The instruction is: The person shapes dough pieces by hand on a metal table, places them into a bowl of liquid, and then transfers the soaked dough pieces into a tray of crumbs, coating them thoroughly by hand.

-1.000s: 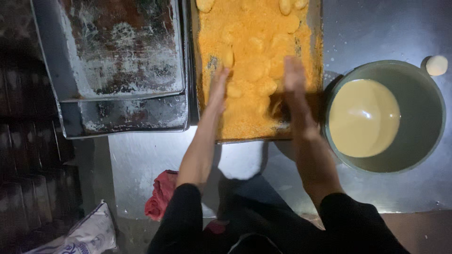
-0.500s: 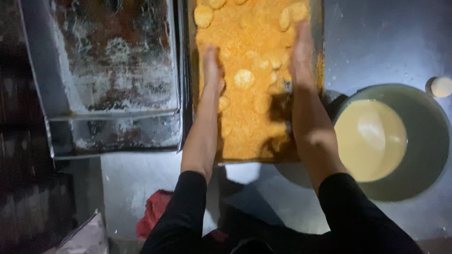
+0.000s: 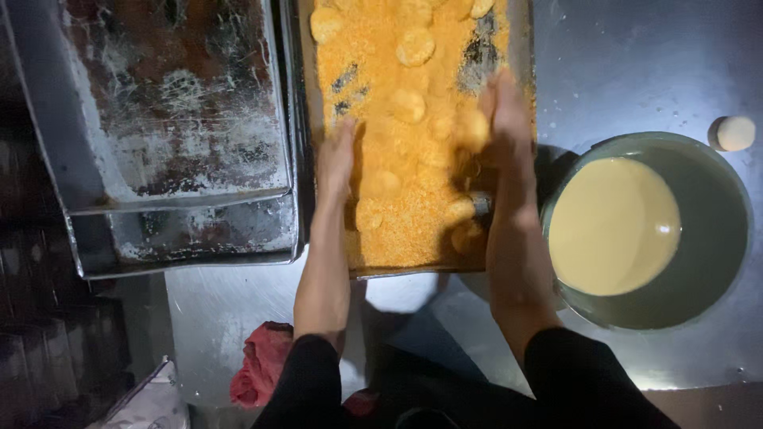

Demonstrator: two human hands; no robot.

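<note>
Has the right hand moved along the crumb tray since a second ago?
Yes. The right hand has slid up the crumb tray, away from its near edge.

Both hands lie flat in the crumb tray (image 3: 520, 48): left hand (image 3: 338, 159) and right hand (image 3: 505, 119) flank breaded patties (image 3: 409, 107). Batter bowl (image 3: 719, 262) sits right of the tray, empty trays (image 3: 183, 135) left.

I had two hands in one crumb tray (image 3: 520, 48), my left (image 3: 338, 159) and right (image 3: 505, 127). About ten patties (image 3: 415, 48) lay there. Beside it sat two empty trays (image 3: 159, 111), one bowl (image 3: 715, 238), one dough ball (image 3: 733, 133), one red rag (image 3: 258, 369).
</note>
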